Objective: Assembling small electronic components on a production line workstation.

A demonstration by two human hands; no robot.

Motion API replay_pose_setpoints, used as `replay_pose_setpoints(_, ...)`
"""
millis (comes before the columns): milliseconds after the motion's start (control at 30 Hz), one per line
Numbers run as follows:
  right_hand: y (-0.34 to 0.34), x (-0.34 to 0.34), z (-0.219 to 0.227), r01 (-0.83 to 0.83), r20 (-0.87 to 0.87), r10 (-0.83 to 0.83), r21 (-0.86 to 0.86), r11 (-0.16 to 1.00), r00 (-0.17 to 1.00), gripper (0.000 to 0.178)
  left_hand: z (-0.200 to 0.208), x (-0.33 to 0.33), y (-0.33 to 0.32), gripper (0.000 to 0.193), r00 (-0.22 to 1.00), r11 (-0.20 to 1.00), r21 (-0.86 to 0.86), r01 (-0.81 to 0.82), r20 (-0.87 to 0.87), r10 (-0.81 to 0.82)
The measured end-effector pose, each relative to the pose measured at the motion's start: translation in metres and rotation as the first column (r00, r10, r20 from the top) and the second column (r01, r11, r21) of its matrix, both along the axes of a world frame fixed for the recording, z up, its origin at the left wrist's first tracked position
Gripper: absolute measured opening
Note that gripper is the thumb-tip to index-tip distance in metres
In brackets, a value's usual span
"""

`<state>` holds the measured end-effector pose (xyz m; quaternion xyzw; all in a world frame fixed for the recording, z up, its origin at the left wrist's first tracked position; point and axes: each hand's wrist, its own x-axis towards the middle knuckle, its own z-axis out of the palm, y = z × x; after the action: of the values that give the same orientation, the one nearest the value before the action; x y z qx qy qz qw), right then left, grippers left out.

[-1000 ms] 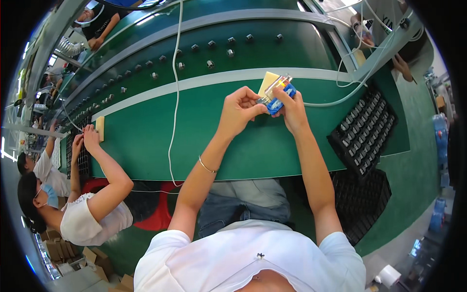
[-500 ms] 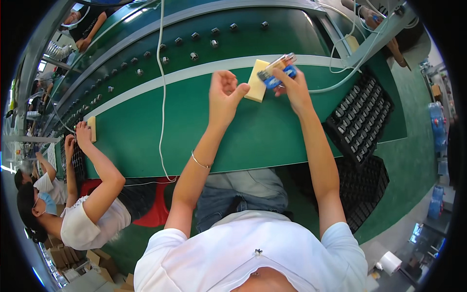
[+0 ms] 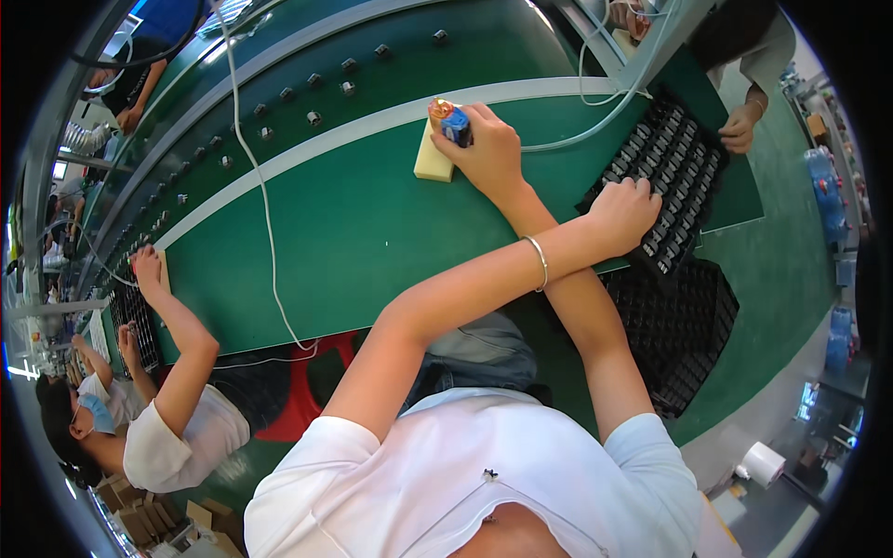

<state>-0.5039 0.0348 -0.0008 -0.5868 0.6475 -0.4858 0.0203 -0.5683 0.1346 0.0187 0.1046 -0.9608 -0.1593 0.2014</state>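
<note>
My right hand (image 3: 490, 153) is wrapped round a small blue handheld device with an orange-copper end (image 3: 451, 121), whose kind I cannot make out. It is held over a pale yellow block (image 3: 433, 167) on the green table. Crossing above my right forearm, my left arm reaches to the right. There my left hand (image 3: 625, 219), a bangle at its wrist, rests at the near left part of a black tray (image 3: 693, 172) filled with rows of small metal parts. Its fingers are curled down, and what they grip, if anything, is hidden.
Small metal parts (image 3: 348, 88) stand spaced along the dark strip beyond the table's pale rail. A white cable (image 3: 270, 232) runs across the table. Black trays (image 3: 684, 316) are stacked below right. A co-worker (image 3: 186, 409) sits at left; another person's hand (image 3: 741, 126) is beside the tray.
My left hand has swung from beside the yellow block across my right arm to the black tray. My right hand has turned the blue device. Another person's hand has come near the tray.
</note>
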Motion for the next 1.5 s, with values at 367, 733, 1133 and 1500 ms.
replay_pose_setpoints(367,-0.003,-0.011,-0.002,0.005,-0.027,-0.006,-0.026,1.000,1.000,0.035,0.011,0.004,-0.013,0.019,0.996,0.999,0.028,0.024,0.090,-0.026)
replay_pose_setpoints(733,-0.001,-0.017,-0.007,0.019,-0.077,-0.025,-0.076,0.997,0.997,0.032,0.006,0.005,-0.027,0.012,0.995,0.992,0.121,0.020,0.094,-0.031)
replay_pose_setpoints(1133,0.000,-0.014,-0.007,0.042,-0.083,-0.042,-0.005,0.999,0.996,0.035,0.008,0.001,-0.043,0.024,0.959,0.976,0.164,0.142,0.221,-0.177)
replay_pose_setpoints(1500,0.000,-0.011,-0.002,-0.040,-0.044,0.040,-0.002,0.999,0.998,0.037,0.013,0.009,-0.040,0.020,0.933,0.959,0.142,0.245,0.234,-0.273)
